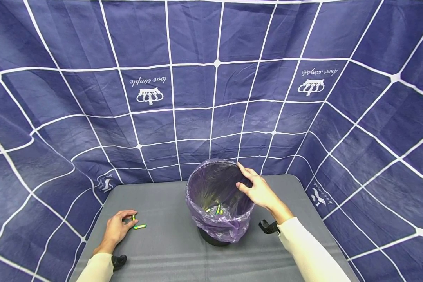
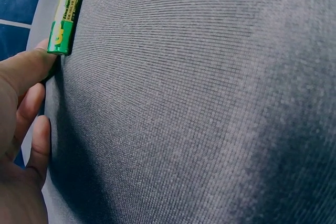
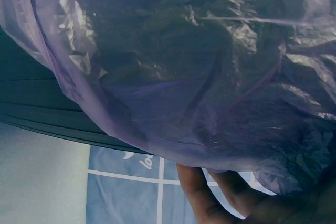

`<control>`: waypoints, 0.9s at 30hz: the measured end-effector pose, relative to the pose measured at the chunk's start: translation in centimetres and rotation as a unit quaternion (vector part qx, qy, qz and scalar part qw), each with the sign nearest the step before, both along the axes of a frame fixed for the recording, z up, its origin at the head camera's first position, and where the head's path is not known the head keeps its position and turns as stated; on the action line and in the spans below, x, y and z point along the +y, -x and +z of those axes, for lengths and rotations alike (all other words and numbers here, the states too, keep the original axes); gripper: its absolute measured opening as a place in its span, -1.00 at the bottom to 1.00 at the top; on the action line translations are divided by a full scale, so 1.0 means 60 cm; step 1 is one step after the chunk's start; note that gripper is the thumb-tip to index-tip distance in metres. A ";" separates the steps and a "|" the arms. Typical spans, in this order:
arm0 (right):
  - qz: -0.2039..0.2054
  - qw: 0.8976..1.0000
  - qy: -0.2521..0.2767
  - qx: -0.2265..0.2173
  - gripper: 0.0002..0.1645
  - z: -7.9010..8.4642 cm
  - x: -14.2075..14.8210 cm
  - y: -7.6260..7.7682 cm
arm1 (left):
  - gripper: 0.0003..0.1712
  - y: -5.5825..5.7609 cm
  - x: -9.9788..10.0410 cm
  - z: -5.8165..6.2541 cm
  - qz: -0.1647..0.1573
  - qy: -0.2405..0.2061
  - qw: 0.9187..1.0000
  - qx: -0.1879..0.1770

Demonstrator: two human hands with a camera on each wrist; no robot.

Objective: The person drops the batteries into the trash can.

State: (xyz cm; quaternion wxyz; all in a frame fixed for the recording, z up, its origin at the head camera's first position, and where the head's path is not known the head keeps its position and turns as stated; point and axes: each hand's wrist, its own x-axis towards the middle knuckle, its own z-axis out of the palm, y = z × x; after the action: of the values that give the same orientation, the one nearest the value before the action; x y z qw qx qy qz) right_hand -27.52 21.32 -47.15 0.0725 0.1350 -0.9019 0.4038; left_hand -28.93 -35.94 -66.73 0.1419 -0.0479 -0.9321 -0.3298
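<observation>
On the left of the grey table, my left hand pinches a small green and yellow AA battery between thumb and fingers. Another green and yellow battery lies beside the thumb; the left wrist view shows this battery close up, while the pinched one is mostly behind the thumb. A dark trash can lined with a purple plastic bag stands at centre. My right hand holds its right rim, with fingers against the outside. Several batteries lie inside the bag.
The grey table is enclosed by blue cloth with white grid lines at the back and sides. Black straps are on both wrists.
</observation>
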 end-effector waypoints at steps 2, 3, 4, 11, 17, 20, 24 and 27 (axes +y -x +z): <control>0.000 1.000 0.000 0.002 -0.04 0.000 0.000 0.000 | -0.60 0.001 0.000 0.000 0.003 0.000 1.000 -0.004; 0.000 1.000 0.001 0.002 -0.05 0.000 0.001 0.000 | -0.60 0.001 0.000 0.000 0.004 0.000 1.000 -0.007; 0.000 1.000 0.002 0.002 -0.05 0.000 0.001 0.000 | -0.60 0.002 0.000 0.000 0.006 -0.001 1.000 -0.011; 0.000 1.000 -0.001 0.007 -0.06 -0.002 0.002 0.001 | -0.59 0.002 -0.001 0.004 0.021 -0.014 0.999 -0.039; 0.003 1.000 -0.002 0.006 -0.06 -0.002 0.001 -0.001 | -0.58 -0.003 0.001 0.012 0.023 -0.019 0.999 -0.042; 0.005 1.000 -0.002 0.002 -0.05 -0.003 0.001 -0.002 | -0.58 -0.006 0.004 0.018 0.019 -0.021 0.999 -0.037; 0.005 1.000 -0.004 0.000 -0.05 -0.001 0.002 -0.001 | -0.59 -0.004 0.011 0.029 0.011 -0.029 0.999 -0.012; 0.004 1.000 -0.006 -0.002 -0.05 0.002 0.002 -0.001 | -0.60 0.003 0.017 0.040 0.008 -0.032 0.999 0.009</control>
State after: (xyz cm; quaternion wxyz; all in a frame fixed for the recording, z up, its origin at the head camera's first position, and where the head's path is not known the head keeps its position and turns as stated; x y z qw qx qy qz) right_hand -27.49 21.43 -47.05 0.0687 0.1384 -0.9037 0.3992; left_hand -29.09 -34.91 -64.33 0.1541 -0.0390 -0.9202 -0.3576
